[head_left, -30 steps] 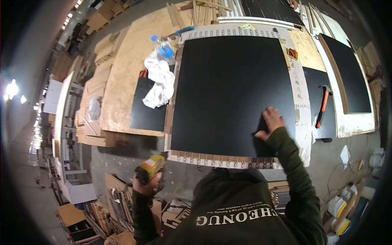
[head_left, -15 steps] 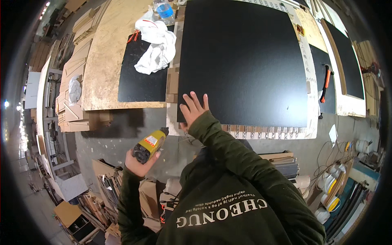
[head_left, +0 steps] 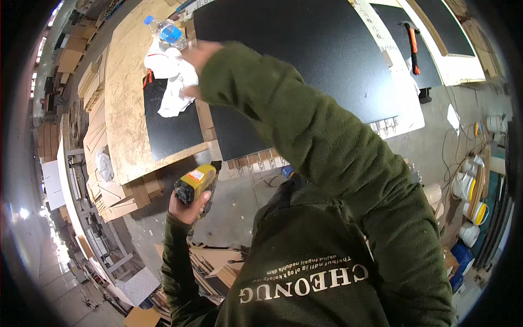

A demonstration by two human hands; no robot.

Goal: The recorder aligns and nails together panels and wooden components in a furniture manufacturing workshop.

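Observation:
My left hand is closed around a yellow-and-black handheld power tool, perhaps a nail gun, below the table's near edge. My right hand reaches up and left across a large black panel. Blurred, it is at the right side of a crumpled white cloth, thumb and fingers apart. Whether it touches the cloth is unclear. The cloth lies partly on a smaller black panel. A clear water bottle with a blue cap lies just beyond.
The wooden tabletop spans the left. An orange-and-black tool lies on another dark panel at right. Stacked cardboard stands at left. White buckets and cables are on the right floor; boards lie below.
My right hand has left the large panel's near left corner and swung up and left to the cloth. The tool stays in my left hand. The view has turned and shifted.

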